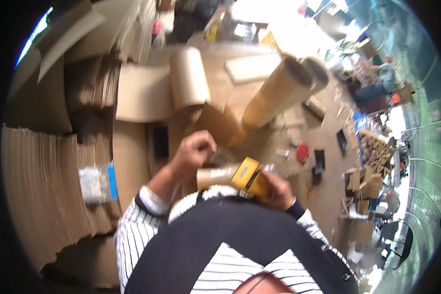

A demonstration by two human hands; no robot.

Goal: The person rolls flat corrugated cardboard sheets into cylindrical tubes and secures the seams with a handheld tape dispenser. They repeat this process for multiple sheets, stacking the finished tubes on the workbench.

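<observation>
My right hand [278, 192] grips a yellow box [247, 175] with a black band, close to my body. Just left of that box lies a brown cardboard piece [207, 178] with a white printed label. My left hand [195, 149] is raised to the left of the box, its fingers curled together. Motion blur hides what they hold, if anything. Beyond my left hand is a folded brown cardboard flap [220, 123].
Tall cardboard tubes [274, 93] and a roll of brown paper [188, 77] stand ahead. Stacked cardboard sheets [49, 181] fill the left, with a bagged packet [97, 184] on them. A red object [303, 151] lies right. Another person [384, 78] is far right.
</observation>
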